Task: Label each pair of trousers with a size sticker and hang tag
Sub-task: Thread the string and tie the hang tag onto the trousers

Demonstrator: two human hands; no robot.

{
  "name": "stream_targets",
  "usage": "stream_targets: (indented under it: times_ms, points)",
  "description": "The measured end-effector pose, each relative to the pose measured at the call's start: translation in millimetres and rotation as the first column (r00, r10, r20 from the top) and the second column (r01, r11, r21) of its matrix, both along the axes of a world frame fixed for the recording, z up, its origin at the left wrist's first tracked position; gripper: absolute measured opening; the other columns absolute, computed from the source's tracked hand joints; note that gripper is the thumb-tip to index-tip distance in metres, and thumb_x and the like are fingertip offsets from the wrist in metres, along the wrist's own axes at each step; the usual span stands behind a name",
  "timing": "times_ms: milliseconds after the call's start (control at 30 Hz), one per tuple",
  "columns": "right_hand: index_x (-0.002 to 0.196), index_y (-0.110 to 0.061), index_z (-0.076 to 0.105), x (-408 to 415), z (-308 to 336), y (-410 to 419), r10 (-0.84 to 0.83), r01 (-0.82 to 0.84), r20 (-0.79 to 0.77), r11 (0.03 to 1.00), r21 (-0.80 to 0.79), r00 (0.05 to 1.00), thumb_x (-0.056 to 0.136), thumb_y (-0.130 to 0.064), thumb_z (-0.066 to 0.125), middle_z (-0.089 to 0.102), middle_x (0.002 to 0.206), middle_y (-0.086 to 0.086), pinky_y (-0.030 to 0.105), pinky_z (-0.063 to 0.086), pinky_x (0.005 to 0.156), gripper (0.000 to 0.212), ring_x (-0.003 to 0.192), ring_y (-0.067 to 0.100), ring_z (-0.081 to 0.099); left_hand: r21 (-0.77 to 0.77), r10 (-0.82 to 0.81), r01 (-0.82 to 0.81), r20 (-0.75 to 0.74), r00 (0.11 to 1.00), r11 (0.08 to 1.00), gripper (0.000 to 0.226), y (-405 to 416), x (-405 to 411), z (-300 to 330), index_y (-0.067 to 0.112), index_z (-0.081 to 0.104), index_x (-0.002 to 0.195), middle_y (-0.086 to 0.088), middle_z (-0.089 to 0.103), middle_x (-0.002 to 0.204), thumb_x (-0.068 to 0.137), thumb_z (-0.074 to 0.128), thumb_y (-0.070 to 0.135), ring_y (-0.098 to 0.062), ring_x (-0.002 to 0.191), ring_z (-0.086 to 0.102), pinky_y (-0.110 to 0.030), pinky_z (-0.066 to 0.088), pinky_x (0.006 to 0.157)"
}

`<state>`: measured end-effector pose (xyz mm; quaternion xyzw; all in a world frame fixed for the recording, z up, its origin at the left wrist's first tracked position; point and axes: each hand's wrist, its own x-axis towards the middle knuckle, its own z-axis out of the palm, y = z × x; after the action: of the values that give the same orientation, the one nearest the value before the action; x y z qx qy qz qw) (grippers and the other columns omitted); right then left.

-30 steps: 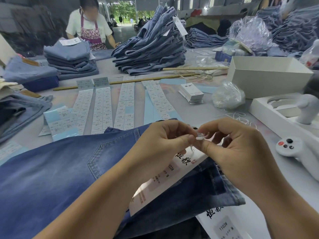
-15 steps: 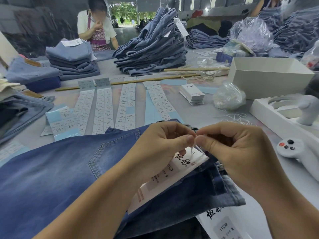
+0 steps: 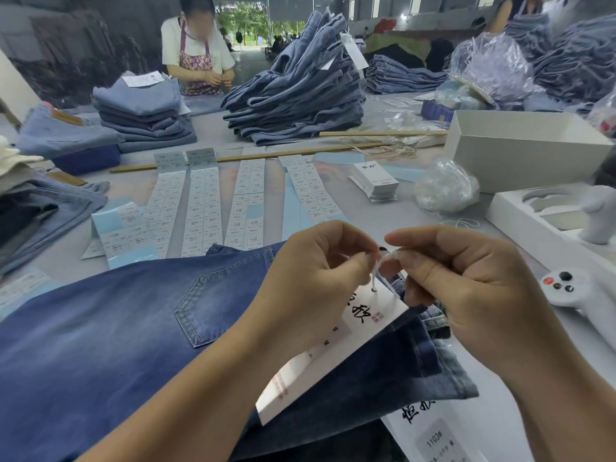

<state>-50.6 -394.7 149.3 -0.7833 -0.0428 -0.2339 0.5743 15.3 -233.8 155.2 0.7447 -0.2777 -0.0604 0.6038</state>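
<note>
- Folded jeans (image 3: 40,208) are lying at the far-left edge of the grey desk (image 3: 343,208), with a neat stack of lighter denim (image 3: 143,115) sitting further back.
- Strips of size stickers (image 3: 200,208) are lying side by side just beyond the dark blue trousers (image 3: 116,328) spread across the near desk.
- The left hand (image 3: 310,281) is pinching a thin white string (image 3: 376,273), its grip curled tight at the fingertips.
- The string is running down into the hole of a white hang tag (image 3: 336,348) lying on the trousers' waistband.
- The right hand (image 3: 466,285) is pinching the same string from the other side, fingertips nearly touching the left's.
- A white controller (image 3: 573,291) is lying near right, beside an open white box (image 3: 526,148).
</note>
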Motion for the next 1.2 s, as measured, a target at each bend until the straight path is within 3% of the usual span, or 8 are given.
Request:
stream_targets:
  times_ms: [200, 400, 500, 700, 867, 1033, 1200]
  points:
    - [0.088, -0.029, 0.064, 0.5, 0.8, 5.3, 0.065, -0.064, -0.011, 0.994, 0.087, 0.998, 0.087, -0.017, 0.060, 0.073, 0.076, 0.002, 0.019, 0.049, 0.051, 0.013, 0.053, 0.008, 0.058, -0.046, 0.019, -0.017, 0.041, 0.999, 0.999, 0.014, -0.3, -0.2, 1.9, 0.022, 0.070, 0.083, 0.006, 0.073, 0.077, 0.090, 0.067, 0.010, -0.007, 0.063, 0.065, -0.018, 0.051, 0.060]
    - [0.083, -0.022, 0.072, 1.3, -0.9, 7.8, 0.098, -0.096, -0.014, 0.988, 0.118, 0.995, 0.082, -0.015, 0.061, 0.070, 0.069, 0.008, 0.022, 0.047, 0.048, 0.013, 0.051, 0.013, 0.057, -0.037, -0.015, 0.019, 0.094, 0.995, 0.999, 0.005, -2.2, -5.3, -1.8, 0.022, 0.069, 0.085, 0.004, 0.071, 0.075, 0.088, 0.066, 0.020, -0.018, 0.073, 0.067, -0.040, 0.057, 0.073]
    - [0.085, -0.023, 0.076, -0.3, -0.9, 5.7, 0.113, -0.111, -0.008, 0.983, 0.146, 0.994, 0.079, -0.014, 0.065, 0.073, 0.071, 0.007, 0.023, 0.050, 0.049, 0.015, 0.053, 0.015, 0.062, -0.075, 0.008, 0.002, 0.133, 0.991, 0.997, 0.006, -1.8, -6.5, -1.7, 0.021, 0.071, 0.084, 0.003, 0.072, 0.075, 0.083, 0.064, 0.022, -0.020, 0.071, 0.068, -0.046, 0.057, 0.071]
    - [0.086, -0.021, 0.076, -0.3, 1.0, 4.8, 0.095, -0.098, 0.026, 0.981, 0.166, 0.995, 0.080, -0.012, 0.066, 0.074, 0.074, 0.010, 0.023, 0.050, 0.048, 0.014, 0.053, 0.020, 0.064, -0.080, 0.043, -0.030, 0.168, 0.985, 0.996, 0.015, -0.1, -4.5, -4.9, 0.029, 0.071, 0.085, 0.007, 0.071, 0.080, 0.088, 0.072, 0.014, -0.020, 0.071, 0.064, -0.038, 0.056, 0.069]
    - [0.086, -0.026, 0.076, -0.4, 0.0, 5.2, 0.011, -0.013, 0.024, 0.995, 0.103, 1.000, 0.082, -0.020, 0.069, 0.071, 0.068, 0.008, 0.023, 0.048, 0.047, 0.010, 0.050, 0.016, 0.059, -0.041, 0.044, -0.037, 0.199, 0.979, 0.998, 0.025, 1.0, -5.6, -5.5, 0.034, 0.071, 0.086, 0.018, 0.068, 0.078, 0.091, 0.068, 0.010, -0.006, 0.071, 0.062, -0.017, 0.050, 0.066]
    - [0.085, -0.025, 0.077, -1.1, -1.0, 6.4, -0.010, 0.009, 0.017, 0.994, 0.106, 1.000, 0.076, -0.027, 0.071, 0.069, 0.064, 0.006, 0.023, 0.050, 0.050, 0.011, 0.051, 0.016, 0.058, -0.065, 0.029, -0.018, 0.177, 0.984, 0.998, 0.015, -0.7, -7.6, -2.4, 0.030, 0.067, 0.092, 0.012, 0.069, 0.082, 0.088, 0.070, 0.017, -0.007, 0.073, 0.062, -0.021, 0.051, 0.066]
    - [0.083, -0.018, 0.077, 0.1, -2.8, 7.5, 0.039, -0.038, -0.001, 0.974, 0.223, 0.999, 0.072, -0.023, 0.072, 0.066, 0.062, 0.010, 0.023, 0.047, 0.049, 0.013, 0.053, 0.017, 0.057, -0.063, 0.003, 0.008, 0.180, 0.984, 0.998, 0.018, -0.2, -7.6, -1.7, 0.028, 0.062, 0.095, 0.013, 0.068, 0.079, 0.084, 0.071, 0.016, -0.003, 0.066, 0.056, -0.013, 0.044, 0.061]
